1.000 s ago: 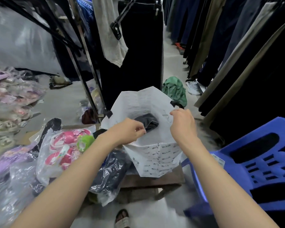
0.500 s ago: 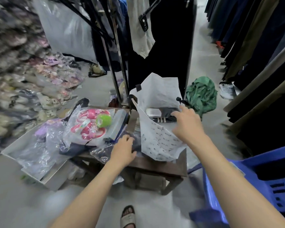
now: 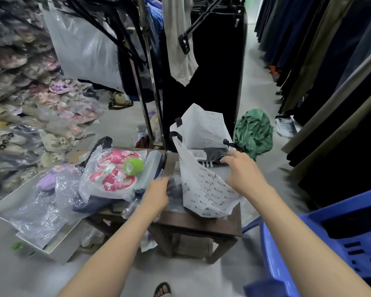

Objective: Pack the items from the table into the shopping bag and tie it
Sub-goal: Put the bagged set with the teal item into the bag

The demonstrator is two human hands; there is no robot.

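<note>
A white printed shopping bag (image 3: 204,189) with black handles stands open on the small wooden table (image 3: 201,225). A dark garment with white stripes (image 3: 212,156) lies inside it. My right hand (image 3: 242,174) holds the bag's near wall at the rim, fingers over the mouth and thumb outside. My left hand (image 3: 156,194) lies just left of the bag, and its fingers curl onto a clear plastic packet with a dark garment (image 3: 175,189). Further left on the table lies a packet of pink sandals (image 3: 111,172) with a green roll (image 3: 134,166) on it.
A purple packet (image 3: 49,181) and loose clear plastic lie in a white tray (image 3: 41,243) at the left. A blue plastic chair (image 3: 330,243) stands at the right. Clothes racks hang behind, a green cloth (image 3: 255,131) lies on the floor, and bagged shoes pile up far left.
My left hand let go of the bag's rim and dropped to the packet beside the bag. The view swung left and pulled back. My right hand stays at the bag.
</note>
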